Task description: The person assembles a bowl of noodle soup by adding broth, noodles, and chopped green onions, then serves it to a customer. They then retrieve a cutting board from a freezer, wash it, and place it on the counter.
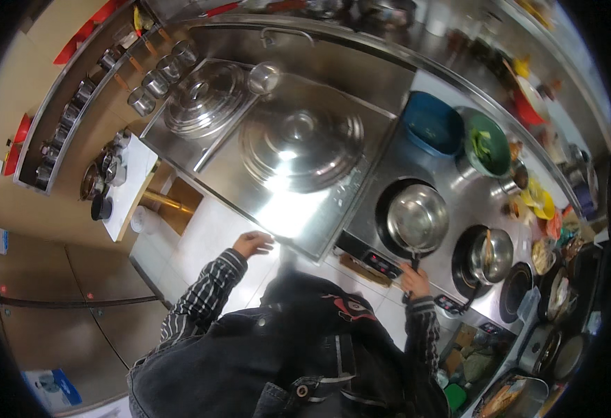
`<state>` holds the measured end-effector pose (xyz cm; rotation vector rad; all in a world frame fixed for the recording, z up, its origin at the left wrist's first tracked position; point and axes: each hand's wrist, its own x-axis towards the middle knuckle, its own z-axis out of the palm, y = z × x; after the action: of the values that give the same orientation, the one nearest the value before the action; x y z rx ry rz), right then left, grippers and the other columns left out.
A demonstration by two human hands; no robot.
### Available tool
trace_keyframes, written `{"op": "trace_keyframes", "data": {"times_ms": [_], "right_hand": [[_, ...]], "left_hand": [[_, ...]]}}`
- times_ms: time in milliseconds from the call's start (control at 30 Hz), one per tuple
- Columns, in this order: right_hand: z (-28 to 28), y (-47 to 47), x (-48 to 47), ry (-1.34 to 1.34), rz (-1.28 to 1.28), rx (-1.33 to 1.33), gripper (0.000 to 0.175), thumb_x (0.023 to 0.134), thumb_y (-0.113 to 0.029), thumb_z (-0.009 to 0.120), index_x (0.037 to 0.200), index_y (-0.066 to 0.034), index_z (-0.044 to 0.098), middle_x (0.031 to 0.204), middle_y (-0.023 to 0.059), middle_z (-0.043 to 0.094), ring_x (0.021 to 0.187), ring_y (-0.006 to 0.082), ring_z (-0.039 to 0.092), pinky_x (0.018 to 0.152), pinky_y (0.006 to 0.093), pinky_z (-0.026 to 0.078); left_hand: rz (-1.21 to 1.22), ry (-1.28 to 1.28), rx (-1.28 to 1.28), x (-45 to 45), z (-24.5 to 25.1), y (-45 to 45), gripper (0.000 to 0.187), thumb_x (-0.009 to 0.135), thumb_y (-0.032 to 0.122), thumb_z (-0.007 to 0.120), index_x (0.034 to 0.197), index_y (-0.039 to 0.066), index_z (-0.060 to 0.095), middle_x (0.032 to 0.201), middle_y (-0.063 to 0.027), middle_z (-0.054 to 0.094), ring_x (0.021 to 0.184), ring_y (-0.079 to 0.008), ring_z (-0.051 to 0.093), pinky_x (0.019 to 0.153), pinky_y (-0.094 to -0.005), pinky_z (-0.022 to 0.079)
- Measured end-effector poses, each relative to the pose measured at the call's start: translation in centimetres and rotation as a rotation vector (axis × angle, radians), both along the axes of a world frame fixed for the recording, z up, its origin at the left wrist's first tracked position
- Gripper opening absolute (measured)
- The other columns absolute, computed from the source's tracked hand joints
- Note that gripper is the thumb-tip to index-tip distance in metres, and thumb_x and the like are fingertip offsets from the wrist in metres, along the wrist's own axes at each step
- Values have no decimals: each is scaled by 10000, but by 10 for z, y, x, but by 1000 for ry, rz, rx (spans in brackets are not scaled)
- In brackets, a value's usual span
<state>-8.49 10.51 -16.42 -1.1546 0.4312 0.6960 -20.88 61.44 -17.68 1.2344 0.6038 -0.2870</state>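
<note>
My right hand grips the dark handle of a stainless steel pan, which sits on a round black burner at the near part of the steel counter. The pan's inside looks bare and shiny. My left hand hangs beside the front edge of the large steel cooking unit, fingers loosely curled and holding nothing. Behind it on that unit rests a wide domed steel lid. A second steel pan, with a wooden utensil in it, occupies the burner to the right.
A blue tub and a green bowl with leafy greens stand behind the pan. A long-handled ladle lies between two lids. Steel pots hang at left above a white shelf. Control panels line the counter's front.
</note>
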Motion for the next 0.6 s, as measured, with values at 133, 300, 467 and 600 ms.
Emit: {"op": "trace_keyframes", "data": {"times_ms": [133,300,467,600], "right_hand": [[-20,-19,-4,-124,-82,-308,275,889,-184,639,1118,-38,595,642,41,562,465,121,478,445,262,420],[-17,-33,-26,-372,-325,-1003,568,795,-142,720,1278,9,460,1030,139,598,884,188,597,709,308,496],[19,19,-53,-539,-495,-1042,329,796,3,674,1103,-4,555,901,26,557,803,117,531,705,244,455],[31,78,-49,-599,-418,-954,248,777,55,666,1001,-19,590,910,18,592,832,108,568,732,243,476]], "left_hand": [[147,-43,258,50,-23,141,280,840,192,669,1033,-8,631,919,-97,675,831,-192,646,701,-319,541],[181,28,1061,119,-24,261,496,710,219,755,1124,-6,599,1101,-227,626,1018,-316,621,892,-393,483],[-65,175,1391,162,-47,314,443,736,226,696,1123,38,591,1055,-228,607,1037,-377,568,915,-443,457],[-280,305,1389,173,-75,324,430,766,257,666,1126,46,563,1041,-225,613,1016,-381,571,909,-443,460]]}}
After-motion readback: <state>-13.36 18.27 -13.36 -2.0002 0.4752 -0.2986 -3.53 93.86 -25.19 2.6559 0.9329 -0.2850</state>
